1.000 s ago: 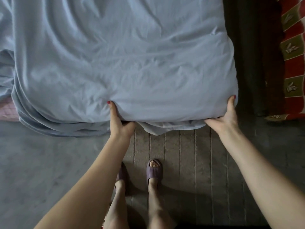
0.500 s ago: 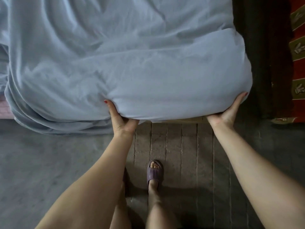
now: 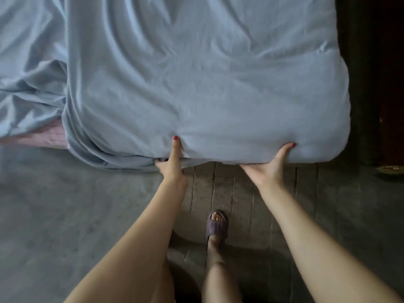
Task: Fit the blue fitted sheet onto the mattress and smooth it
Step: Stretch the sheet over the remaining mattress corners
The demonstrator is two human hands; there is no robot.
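A pale blue fitted sheet [image 3: 196, 84] covers the near end of the mattress, wrinkled across its top and wrapped over the rounded right corner. My left hand [image 3: 171, 164] grips the sheet-covered near edge, thumb on top, fingers tucked beneath. To its right, my right hand [image 3: 269, 166] holds the same edge, thumb pressed on the sheet, fingers hidden under the mattress. At the far left a strip of pink mattress [image 3: 43, 137] shows bare below loose bunched sheet [image 3: 28, 84].
Grey floor [image 3: 65, 215] lies to the left, and a striped mat [image 3: 240, 204] is under my feet. My right foot wears a purple slipper [image 3: 216, 225]. A dark gap [image 3: 367, 84] runs along the mattress's right side.
The covered mattress end has risen and shifted right in view. My right hand moved left along the edge, away from the corner. The patterned red fabric at the right is out of view.
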